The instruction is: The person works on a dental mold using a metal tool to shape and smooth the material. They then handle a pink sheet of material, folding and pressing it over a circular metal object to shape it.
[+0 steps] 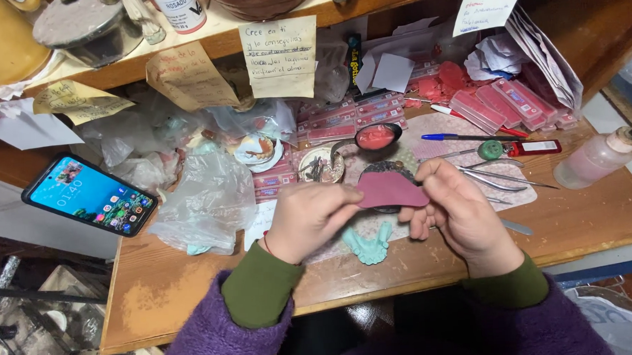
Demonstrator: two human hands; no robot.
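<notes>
Both my hands hold a flat pink wax sheet (391,190) above the wooden bench (588,219). My left hand (305,217) pinches its left end. My right hand (459,210) grips its right end with the thumb on top. Under the sheet, a teal dental cast (368,245) lies on the bench, partly hidden by my hands. A dark round dish (387,169) sits just behind the sheet.
A smartphone (89,195) with a lit screen lies at the left. Crumpled clear plastic bags (203,200) sit next to it. Metal instruments (497,178), pens (463,136), pink wax boxes (501,104) and a pink squeeze bottle (596,159) crowd the right. Paper notes (279,57) hang from the shelf.
</notes>
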